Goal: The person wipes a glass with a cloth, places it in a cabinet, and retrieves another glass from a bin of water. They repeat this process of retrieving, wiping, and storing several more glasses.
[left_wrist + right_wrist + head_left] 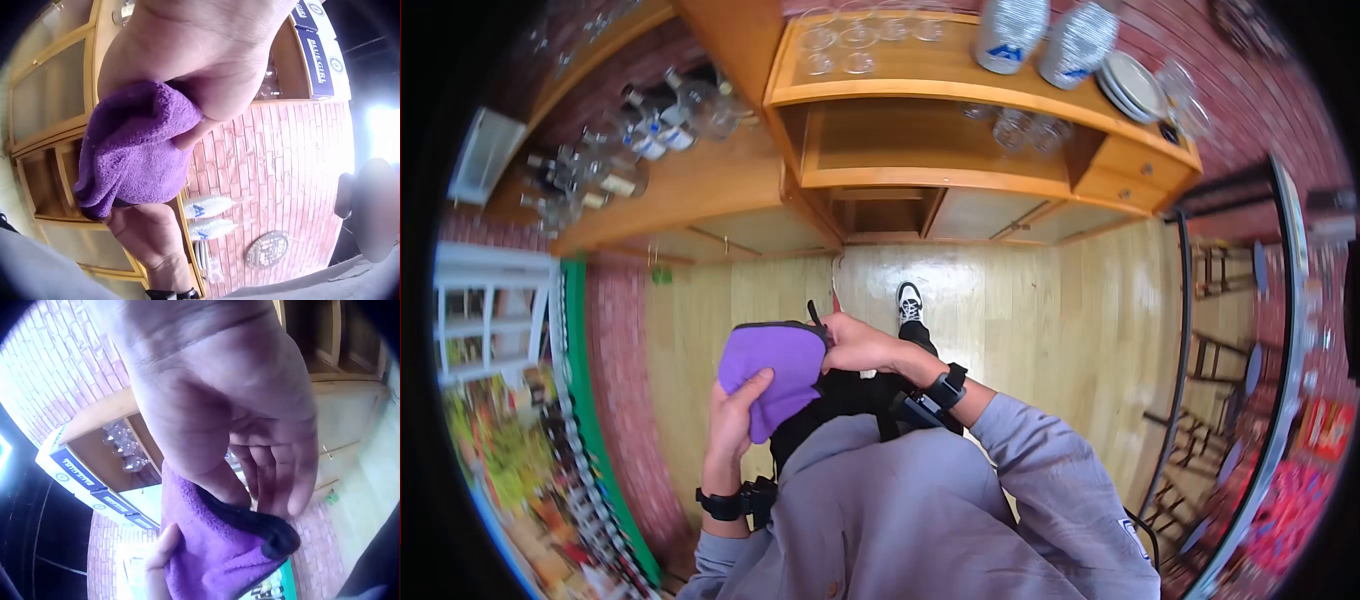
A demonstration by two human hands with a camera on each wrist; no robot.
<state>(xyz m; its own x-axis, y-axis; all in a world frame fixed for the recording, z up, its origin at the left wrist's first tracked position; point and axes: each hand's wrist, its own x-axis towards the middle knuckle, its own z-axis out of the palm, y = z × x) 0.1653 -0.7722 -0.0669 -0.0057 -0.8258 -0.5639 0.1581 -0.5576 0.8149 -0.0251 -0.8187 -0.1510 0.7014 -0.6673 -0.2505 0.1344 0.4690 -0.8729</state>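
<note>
A purple fuzzy cloth (778,358) with a black edging is held folded in front of the body. My left hand (735,412) grips its left side, thumb lying over the top face. At the upper right edge, my right hand (868,346) pinches the black-trimmed border, where a short black end sticks up. The right wrist view shows the right thumb along the black edging (250,520) and the other fingers curled behind. Seen from the left wrist, the cloth (140,169) hangs in soft folds between both hands.
Ahead stands a wooden cabinet (920,90) with glasses, two silver-wrapped bottles (1012,35) and stacked plates (1135,85). Glass bottles (665,120) line the counter at left. A dark-framed table (1280,260) with stools is on the right. Wooden floor (1040,300) lies below.
</note>
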